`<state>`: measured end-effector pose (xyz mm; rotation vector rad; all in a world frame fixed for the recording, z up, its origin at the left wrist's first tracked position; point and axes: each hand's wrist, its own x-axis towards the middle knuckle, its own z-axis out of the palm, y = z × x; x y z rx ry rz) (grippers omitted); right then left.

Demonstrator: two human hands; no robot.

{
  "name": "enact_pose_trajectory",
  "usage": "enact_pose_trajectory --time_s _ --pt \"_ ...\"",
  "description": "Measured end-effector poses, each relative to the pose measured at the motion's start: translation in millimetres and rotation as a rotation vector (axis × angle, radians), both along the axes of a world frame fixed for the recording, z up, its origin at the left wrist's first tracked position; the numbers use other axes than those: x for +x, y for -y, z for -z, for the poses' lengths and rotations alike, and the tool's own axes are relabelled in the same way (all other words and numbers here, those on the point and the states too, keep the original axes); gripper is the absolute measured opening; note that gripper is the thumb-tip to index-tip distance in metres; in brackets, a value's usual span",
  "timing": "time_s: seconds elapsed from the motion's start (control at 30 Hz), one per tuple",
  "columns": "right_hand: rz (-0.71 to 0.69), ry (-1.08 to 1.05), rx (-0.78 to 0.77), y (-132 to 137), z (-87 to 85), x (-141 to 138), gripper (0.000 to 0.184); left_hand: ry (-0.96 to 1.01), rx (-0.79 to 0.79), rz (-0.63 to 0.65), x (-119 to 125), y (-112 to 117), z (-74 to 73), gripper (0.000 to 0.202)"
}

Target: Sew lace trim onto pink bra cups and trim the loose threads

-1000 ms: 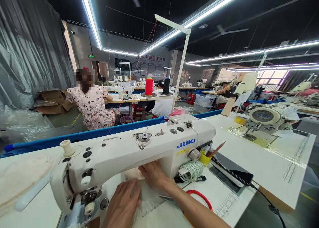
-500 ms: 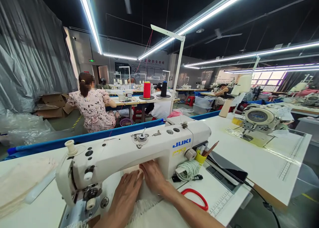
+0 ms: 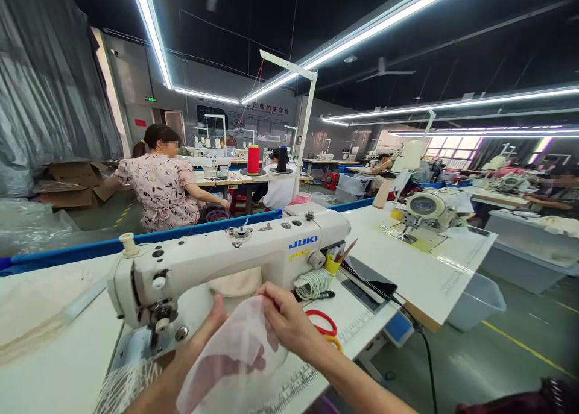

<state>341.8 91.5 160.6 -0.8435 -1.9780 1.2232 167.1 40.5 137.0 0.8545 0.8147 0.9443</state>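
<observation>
Pinching sheer fabric (image 3: pixel 235 366) near me with my left hand (image 3: pixel 201 345) and right hand (image 3: pixel 289 323), fingers closed on it; sewing machine (image 3: pixel 235 257) stands just beyond (scissors (image 3: pixel 322 323) right), its yellow cup (image 3: pixel 333 266) holds pencils (image 3: pixel 348 251).

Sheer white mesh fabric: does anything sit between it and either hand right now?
Nothing visible does. Both hands hold the sheer white mesh fabric: the right hand pinches its top edge, and the left hand grips it from beneath, fingers showing through the weave, in front of the white sewing machine.
</observation>
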Motion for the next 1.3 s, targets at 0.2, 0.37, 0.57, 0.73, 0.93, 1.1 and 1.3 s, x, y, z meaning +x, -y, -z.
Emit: enact_pose_trajectory --time_s 0.2,0.37,0.57,0.73,0.93,1.1,1.3 --pt "-0.248 0.172 -0.044 46.7 7.1 -24.6 0.025 -0.140 0.156 -0.178 -18.0 89.8 10.0 0.088" --pt "-0.398 0.271 -0.018 83.0 -0.8 -43.9 0.021 -0.497 0.153 -0.239 -14.5 134.8 24.5 0.054" --pt "-0.701 0.398 -0.088 95.2 1.3 -50.3 0.029 -0.406 -0.094 -0.035 -35.2 172.0 4.2 0.037" --pt "-0.619 0.365 0.005 111.0 13.2 -61.2 0.018 -0.424 -0.133 0.013 -50.0 187.8 -3.6 0.025" --pt "-0.597 0.353 0.030 118.4 20.5 -74.2 0.017 -0.593 -0.074 0.004 -59.8 192.3 0.4 0.022" --pt "-0.561 0.380 0.056 123.5 19.3 -77.9 0.017 -0.647 0.056 -0.088 -60.9 188.7 5.2 0.019" --pt "-0.570 0.496 0.202 126.9 1.0 -79.4 0.026 -0.692 0.130 -0.152 -58.1 182.6 13.7 0.014"
